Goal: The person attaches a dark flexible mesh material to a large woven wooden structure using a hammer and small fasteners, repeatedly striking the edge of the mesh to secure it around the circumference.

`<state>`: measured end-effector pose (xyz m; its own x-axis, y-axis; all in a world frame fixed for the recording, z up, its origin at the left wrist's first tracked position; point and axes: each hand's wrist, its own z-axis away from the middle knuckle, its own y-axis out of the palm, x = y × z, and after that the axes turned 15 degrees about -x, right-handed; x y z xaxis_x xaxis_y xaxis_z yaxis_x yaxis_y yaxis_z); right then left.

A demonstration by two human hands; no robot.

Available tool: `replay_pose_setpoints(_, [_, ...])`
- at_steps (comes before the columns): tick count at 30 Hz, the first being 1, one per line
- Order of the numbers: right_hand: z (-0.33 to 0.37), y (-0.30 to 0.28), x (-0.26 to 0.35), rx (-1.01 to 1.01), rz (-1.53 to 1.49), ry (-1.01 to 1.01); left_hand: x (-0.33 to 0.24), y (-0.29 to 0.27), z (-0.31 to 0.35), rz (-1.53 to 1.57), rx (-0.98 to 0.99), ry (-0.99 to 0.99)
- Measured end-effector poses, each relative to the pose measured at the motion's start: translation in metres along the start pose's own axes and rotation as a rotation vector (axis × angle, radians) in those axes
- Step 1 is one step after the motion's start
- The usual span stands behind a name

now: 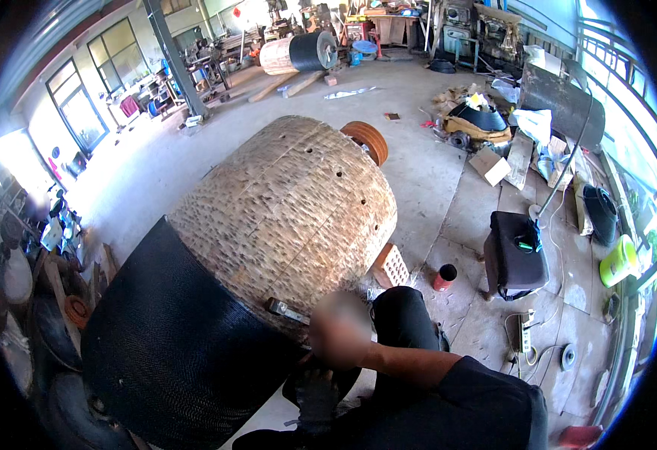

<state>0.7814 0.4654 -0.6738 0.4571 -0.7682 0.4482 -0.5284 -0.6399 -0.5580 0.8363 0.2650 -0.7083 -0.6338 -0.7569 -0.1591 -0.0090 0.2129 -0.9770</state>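
Observation:
A large barrel-shaped drum lies in front of me. Its far part is pale, pitted wood with a row of small dark holes. Ribbed black covering wraps the near left part. My right hand is at the drum's near right edge, by the border of the covering; a blur hides its fingers. A short metal tool, its kind unclear, lies against the wood, its near end reaching that blur. My left hand, in something dark like a glove, is below, close to the covering's edge. Its fingers are hard to make out.
A perforated brick sits by the drum's right side, near a red can. Farther right are a dark padded stool, a power strip with cords, and a lime bucket. Another part-black roller lies at the back.

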Motion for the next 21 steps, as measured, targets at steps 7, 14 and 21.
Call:
replay_pose_setpoints(7, [-0.022,-0.018,0.035,0.138,0.133,-0.024,0.003,0.021,0.014,0.166,-0.076,-0.066])
replay_pose_setpoints(14, [-0.042,-0.047,0.056,-0.259,0.143,-0.123,-0.038,-0.035,0.002,0.099,-0.343,0.063])
replay_pose_setpoints(21, [-0.028,-0.032,0.042,-0.446,0.347,-0.417,-0.046,-0.001,0.001,0.087,-0.207,0.039])
